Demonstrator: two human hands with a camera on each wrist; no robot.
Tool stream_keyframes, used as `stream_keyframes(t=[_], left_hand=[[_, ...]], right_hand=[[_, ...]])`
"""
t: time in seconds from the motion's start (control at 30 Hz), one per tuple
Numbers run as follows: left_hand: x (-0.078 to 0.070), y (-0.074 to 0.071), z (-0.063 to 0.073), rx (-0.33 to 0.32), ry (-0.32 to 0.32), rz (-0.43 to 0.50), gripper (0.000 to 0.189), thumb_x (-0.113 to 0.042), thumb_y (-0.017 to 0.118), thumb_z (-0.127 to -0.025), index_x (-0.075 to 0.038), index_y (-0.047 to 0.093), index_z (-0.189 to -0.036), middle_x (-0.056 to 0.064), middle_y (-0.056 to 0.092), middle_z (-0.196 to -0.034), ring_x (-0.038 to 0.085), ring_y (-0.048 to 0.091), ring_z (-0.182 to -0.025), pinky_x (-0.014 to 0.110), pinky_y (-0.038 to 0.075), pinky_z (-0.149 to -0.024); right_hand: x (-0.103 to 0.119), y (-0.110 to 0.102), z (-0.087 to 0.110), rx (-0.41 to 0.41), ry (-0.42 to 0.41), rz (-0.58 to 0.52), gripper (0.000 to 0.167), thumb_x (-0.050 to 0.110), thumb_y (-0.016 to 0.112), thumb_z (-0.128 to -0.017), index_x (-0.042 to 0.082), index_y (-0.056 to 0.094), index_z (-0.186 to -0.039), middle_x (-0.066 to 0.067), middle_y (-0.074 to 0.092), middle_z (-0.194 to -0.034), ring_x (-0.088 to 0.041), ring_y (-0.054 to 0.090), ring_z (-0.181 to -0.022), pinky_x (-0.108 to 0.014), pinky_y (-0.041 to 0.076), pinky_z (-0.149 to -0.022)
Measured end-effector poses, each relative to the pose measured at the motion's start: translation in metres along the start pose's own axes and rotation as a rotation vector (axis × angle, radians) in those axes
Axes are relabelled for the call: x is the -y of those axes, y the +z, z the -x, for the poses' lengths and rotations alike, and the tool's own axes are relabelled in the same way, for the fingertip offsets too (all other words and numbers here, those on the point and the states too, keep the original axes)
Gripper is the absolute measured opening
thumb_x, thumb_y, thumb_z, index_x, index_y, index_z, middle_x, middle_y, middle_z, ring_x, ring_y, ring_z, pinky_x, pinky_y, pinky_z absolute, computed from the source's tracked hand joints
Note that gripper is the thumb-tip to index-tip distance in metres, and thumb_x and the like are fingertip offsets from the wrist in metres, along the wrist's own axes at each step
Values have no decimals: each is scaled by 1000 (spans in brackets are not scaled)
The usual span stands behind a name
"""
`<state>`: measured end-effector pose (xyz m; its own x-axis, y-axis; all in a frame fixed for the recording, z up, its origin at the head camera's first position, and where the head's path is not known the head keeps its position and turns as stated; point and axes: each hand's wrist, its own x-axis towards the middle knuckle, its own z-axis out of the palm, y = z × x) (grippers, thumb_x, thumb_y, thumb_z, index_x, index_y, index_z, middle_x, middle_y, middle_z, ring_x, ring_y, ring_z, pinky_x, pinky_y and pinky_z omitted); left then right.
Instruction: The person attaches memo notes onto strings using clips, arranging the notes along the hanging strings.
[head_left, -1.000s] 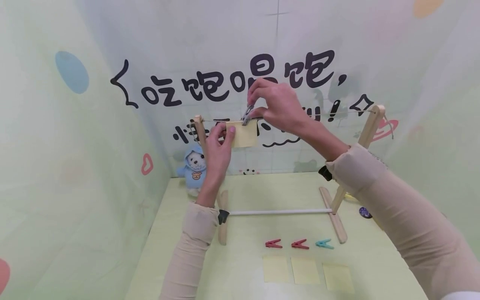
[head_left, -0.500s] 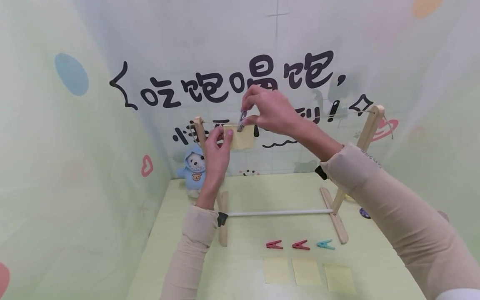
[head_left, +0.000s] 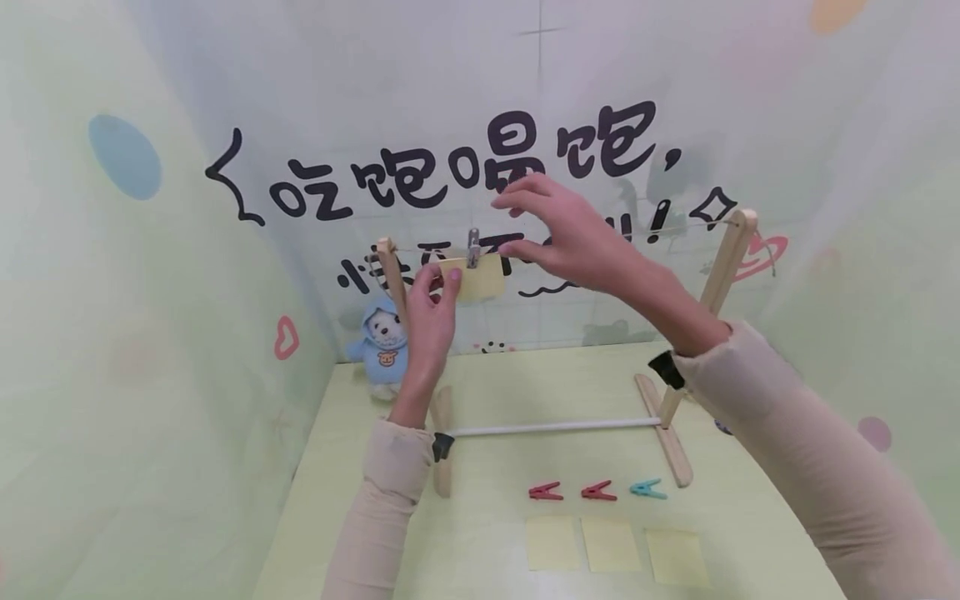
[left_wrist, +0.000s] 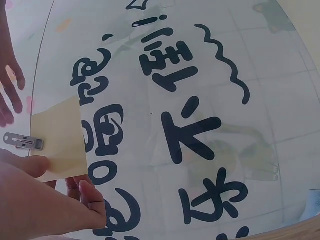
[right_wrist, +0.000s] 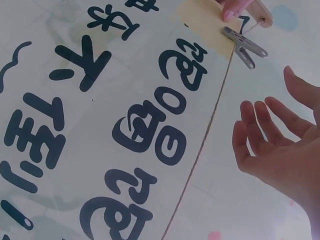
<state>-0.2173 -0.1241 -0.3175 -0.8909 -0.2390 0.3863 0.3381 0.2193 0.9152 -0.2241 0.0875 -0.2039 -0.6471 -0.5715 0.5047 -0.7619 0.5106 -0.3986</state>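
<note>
A yellow paper square [head_left: 483,282] hangs at the string [right_wrist: 205,132] stretched between two wooden posts. Clipped on its top edge is a grey clothespin [head_left: 473,248], standing upright in the head view. My left hand [head_left: 431,321] pinches the paper's left side between thumb and fingers, seen close up in the left wrist view, where the thumb lies on the paper [left_wrist: 60,140] just beside the clothespin. My right hand [head_left: 573,229] is to the right of the clothespin, fingers spread and apart from it; the right wrist view shows a gap between its fingertips and the clothespin [right_wrist: 245,46].
On the table [head_left: 360,517] lie two red clothespins [head_left: 546,491], a teal clothespin [head_left: 648,489] and three more paper squares [head_left: 552,543]. A white rod [head_left: 555,427] joins the wooden stand's feet. A plush toy [head_left: 385,350] sits behind the left post [head_left: 393,279].
My right hand has let go of the grey clothespin and drawn back to the right. The clothespin now stays on the paper's top edge by itself. My left hand keeps its pinch.
</note>
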Motion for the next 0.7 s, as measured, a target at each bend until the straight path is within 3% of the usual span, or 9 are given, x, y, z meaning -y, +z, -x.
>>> stream_keyframes(t=[0.13,0.23,0.33,0.37,0.47,0.53,0.6,0.67,0.7], left_hand=[[6,3,1,3,-8,10,20,-17,62,-113,2,65,-117,19,68,-123,29,62,-118,39,50,-102],[9,5,3,2,-22,16,21,-16,62,-113,2,67,-121,20,69,-124,32,63,-121,43,50,-105],[13,5,5,6,-26,24,22,-15,62,-112,4,67,-123,22,70,-126,34,64,-122,45,51,-106],[15,4,6,7,-29,26,23,-15,62,-113,4,67,-126,22,70,-128,35,64,-124,46,51,-108],[21,3,8,13,-41,35,25,-14,62,-113,4,66,-130,23,69,-130,36,63,-126,47,51,-110],[24,2,9,18,-52,38,26,-14,62,-113,5,65,-131,23,68,-131,37,63,-127,47,51,-110],[27,2,10,31,-67,31,27,-15,62,-113,4,64,-132,22,68,-132,35,63,-127,44,52,-109],[33,2,13,54,-76,33,28,-15,63,-112,3,63,-135,21,67,-133,33,65,-125,41,53,-108],[37,2,16,69,-78,28,29,-14,63,-112,3,62,-136,21,68,-133,32,66,-122,39,54,-106]], right_hand=[[-2,-2,41,-101,-75,-30,38,3,80,-100,-4,70,-136,-18,68,-137,-32,64,-128,-48,53,-108],[-4,3,75,-151,-116,-28,38,-2,81,-96,-1,73,-133,-16,71,-135,-32,66,-128,-33,52,-109],[-7,11,110,-159,-132,22,41,-4,84,-92,2,75,-131,-13,72,-133,-33,67,-126,-35,54,-107],[-8,14,122,-153,-138,40,40,-1,84,-93,4,75,-131,-13,72,-133,-33,68,-126,-37,54,-108],[-13,23,156,-122,-119,95,28,26,74,-108,9,75,-129,-9,71,-133,-30,67,-125,-46,55,-101],[-18,26,177,-106,-91,101,38,43,62,-112,11,76,-128,-7,70,-133,-27,67,-123,-35,55,-99],[-24,29,196,-101,-43,104,38,45,61,-112,13,76,-127,-5,70,-133,-24,66,-121,-21,51,-98],[-29,32,212,-106,0,96,25,28,76,-106,14,77,-127,-4,69,-133,-22,67,-119,-11,47,-97],[-31,34,220,-111,15,89,27,17,82,-101,14,76,-128,-3,69,-133,-21,67,-117,-9,46,-98]])
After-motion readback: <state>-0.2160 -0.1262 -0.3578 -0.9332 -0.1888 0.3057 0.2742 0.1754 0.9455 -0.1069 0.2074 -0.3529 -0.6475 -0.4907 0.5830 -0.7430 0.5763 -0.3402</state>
